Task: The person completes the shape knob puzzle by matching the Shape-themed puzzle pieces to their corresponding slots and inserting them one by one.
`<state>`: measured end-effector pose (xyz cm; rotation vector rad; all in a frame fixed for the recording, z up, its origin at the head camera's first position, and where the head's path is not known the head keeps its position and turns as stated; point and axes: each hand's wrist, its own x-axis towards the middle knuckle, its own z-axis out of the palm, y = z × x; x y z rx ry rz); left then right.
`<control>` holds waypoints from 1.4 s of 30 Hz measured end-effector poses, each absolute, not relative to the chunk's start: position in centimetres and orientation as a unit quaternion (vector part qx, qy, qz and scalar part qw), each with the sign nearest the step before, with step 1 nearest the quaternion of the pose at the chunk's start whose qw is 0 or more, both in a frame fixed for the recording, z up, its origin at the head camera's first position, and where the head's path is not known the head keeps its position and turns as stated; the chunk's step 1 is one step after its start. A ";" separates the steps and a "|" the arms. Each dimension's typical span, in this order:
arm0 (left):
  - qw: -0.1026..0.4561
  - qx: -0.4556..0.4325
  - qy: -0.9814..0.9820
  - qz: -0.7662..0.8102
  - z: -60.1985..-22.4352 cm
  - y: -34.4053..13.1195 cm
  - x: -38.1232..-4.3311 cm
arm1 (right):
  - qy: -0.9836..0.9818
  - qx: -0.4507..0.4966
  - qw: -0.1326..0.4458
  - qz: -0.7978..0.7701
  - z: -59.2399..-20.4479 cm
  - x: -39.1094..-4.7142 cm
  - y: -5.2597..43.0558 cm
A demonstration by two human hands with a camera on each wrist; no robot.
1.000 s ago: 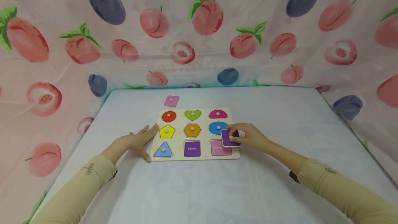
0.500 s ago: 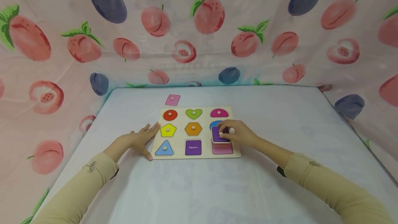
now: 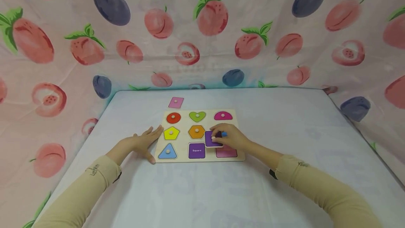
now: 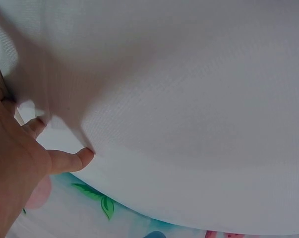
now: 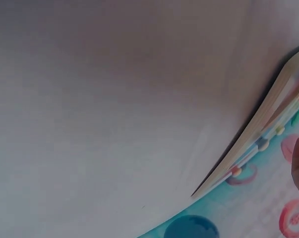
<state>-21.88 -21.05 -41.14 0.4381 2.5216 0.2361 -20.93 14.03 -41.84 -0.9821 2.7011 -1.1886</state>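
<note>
In the head view, my right hand point(image 3: 232, 138) pinches the round knob of a purple square puzzle piece point(image 3: 209, 141). It holds the piece over the right part of a wooden shape puzzle board point(image 3: 184, 122), between two recesses. To its left lies the purple recess point(image 3: 197, 153) printed "Square"; the pink recess point(image 3: 228, 153) is partly covered by the piece and hand. My left hand point(image 3: 143, 145) rests with straight, spread fingers along the board's left edge. The left wrist view shows this hand's fingers point(image 4: 67, 161) on the white surface.
Knobbed pieces fill the other places, among them a red circle point(image 3: 173, 118), a yellow pentagon point(image 3: 171, 134) and a light blue triangle point(image 3: 167, 153). A pink four-sided piece point(image 3: 174, 105) lies behind the board. A fruit-print cloth point(image 3: 209, 52) hangs behind the white table point(image 3: 284, 115).
My right hand has carried the purple square piece leftward across the board, from its right edge to just short of the "Square" recess. My left hand stays at the board's left edge.
</note>
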 end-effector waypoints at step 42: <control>0.283 0.166 0.940 0.097 -41.6 -21.3 -22.1 | 0.915 -0.321 0.028 -0.242 -43.4 -19.4 7.1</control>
